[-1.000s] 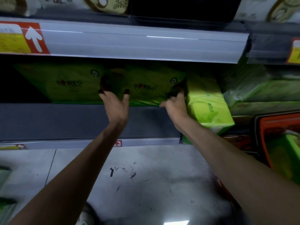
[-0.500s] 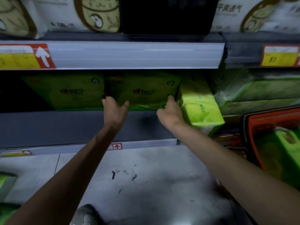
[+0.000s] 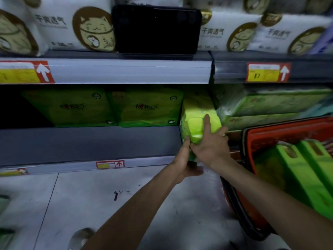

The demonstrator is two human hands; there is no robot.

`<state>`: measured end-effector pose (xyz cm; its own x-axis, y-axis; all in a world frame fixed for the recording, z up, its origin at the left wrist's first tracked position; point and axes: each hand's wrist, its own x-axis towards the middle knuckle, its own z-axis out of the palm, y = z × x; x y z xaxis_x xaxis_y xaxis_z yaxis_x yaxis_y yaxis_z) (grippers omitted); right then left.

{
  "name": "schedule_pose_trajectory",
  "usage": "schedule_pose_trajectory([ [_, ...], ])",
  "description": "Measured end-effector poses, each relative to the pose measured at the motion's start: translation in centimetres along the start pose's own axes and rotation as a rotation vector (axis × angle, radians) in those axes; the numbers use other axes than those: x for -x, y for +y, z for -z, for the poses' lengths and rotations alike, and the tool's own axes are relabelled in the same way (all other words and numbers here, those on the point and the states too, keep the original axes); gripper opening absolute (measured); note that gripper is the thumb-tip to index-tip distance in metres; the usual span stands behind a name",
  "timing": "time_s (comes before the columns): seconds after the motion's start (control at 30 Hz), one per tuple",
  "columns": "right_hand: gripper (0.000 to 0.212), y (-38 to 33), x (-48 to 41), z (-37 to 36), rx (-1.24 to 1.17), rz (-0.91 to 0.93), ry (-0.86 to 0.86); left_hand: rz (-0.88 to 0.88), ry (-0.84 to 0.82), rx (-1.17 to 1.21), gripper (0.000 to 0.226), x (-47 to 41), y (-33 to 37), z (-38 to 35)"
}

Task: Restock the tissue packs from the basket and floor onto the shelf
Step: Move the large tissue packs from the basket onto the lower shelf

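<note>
A head-height view looks down at a shop's lower shelf (image 3: 90,141). Both of the person's bare hands meet on one bright lime-green tissue pack (image 3: 198,114) at the right end of this shelf, just beside two darker green packs (image 3: 149,107) that stand facing forward. The pack lies end-on and juts out past the shelf edge.

The right hand (image 3: 210,148) spreads over the pack's near end, one finger stretched along the top, the others round its right side – a grip that grasps the pack. The left hand (image 3: 182,159) sits lower, against the pack's left underside; whether its grip closes on the pack or only props it cannot be told.

To the right stands a red basket (image 3: 288,129) with more green packs (image 3: 306,170) inside.

The risks, as a judgement: the soft wrapper may slip or buckle under the fingers, and the overhanging pack could tip off onto the floor (image 3: 90,195) – or, swung sideways, knock over the neighbouring upright packs.
</note>
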<state>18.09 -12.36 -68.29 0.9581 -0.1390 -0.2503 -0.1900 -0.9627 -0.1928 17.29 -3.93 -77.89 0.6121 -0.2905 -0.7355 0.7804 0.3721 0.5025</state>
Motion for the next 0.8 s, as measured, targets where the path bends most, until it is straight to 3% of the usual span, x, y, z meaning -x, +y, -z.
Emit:
schedule_pose_trajectory([
  [0.07,0.104,-0.2,-0.8,0.0,-0.034,0.021,0.037,-0.114,0.045,0.106,0.086,-0.8,0.2,-0.3],
  [0.17,0.102,-0.6,-2.1,0.4,-0.062,0.017,0.043,-0.258,0.08,0.159,0.089,-1.0,1.4,-0.8],
  [0.23,0.1,-0.8,-2.4,0.1,-0.051,0.003,0.029,-0.282,0.076,0.144,0.077,-1.7,1.4,-0.8],
  [0.3,0.099,-0.8,-2.5,-0.2,-0.013,0.003,0.036,-0.261,0.132,0.064,0.062,-1.3,1.2,-0.9],
  [0.47,0.101,-0.7,-3.1,0.3,0.038,-0.03,0.004,-0.165,0.147,-0.241,0.062,0.5,2.2,-0.1],
  [0.57,0.102,-0.5,-2.8,0.6,0.206,-0.046,0.012,-0.268,0.229,-0.532,0.052,1.9,3.6,1.2],
  [0.7,0.09,-1.6,-1.7,0.8,0.485,-0.038,0.155,-0.531,0.577,-0.882,0.069,3.9,7.2,5.3],
  [0.8,0.073,-4.0,0.1,0.3,0.537,0.199,0.34,-0.683,0.833,-1.102,0.068,6.8,10.4,8.6],
])
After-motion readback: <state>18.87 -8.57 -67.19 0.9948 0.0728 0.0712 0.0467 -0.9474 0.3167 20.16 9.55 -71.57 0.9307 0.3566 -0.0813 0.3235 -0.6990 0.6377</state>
